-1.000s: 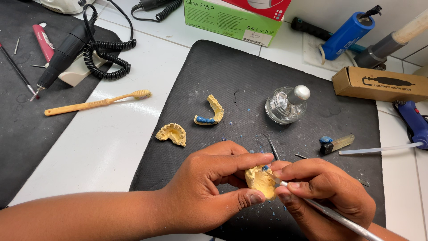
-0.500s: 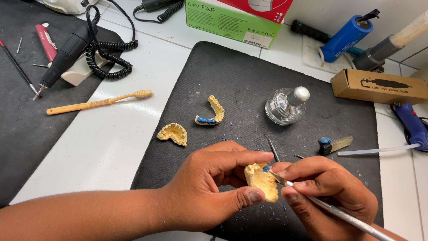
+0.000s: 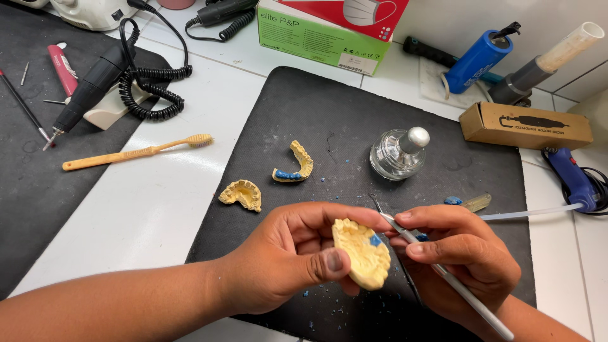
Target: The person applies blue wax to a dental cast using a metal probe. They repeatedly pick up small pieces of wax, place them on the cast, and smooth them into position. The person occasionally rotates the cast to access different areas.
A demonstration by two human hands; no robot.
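My left hand [image 3: 294, 253] grips a yellow plaster dental cast [image 3: 363, 253] between thumb and fingers, tilted so its tooth side faces me. A small blue wax spot sits on the cast near its upper right. My right hand [image 3: 459, 253] holds a thin silver-and-white hand instrument [image 3: 443, 278] like a pen, its tip touching the cast at the blue spot. Both hands hover over a black rubber mat [image 3: 354, 114].
On the mat lie a yellow arch cast with blue wax [image 3: 292, 163], a glass spirit burner [image 3: 398, 153] and a blue-tipped tool [image 3: 467, 202]. Another yellow cast [image 3: 240, 194] and a toothbrush [image 3: 136, 152] rest on the white counter. A corded handpiece [image 3: 88, 88], boxes and a blue glue gun [image 3: 573, 180] surround them.
My left hand has turned the cast so its tooth side faces up toward me. The instrument tip stays on the blue spot; both hands shifted slightly.
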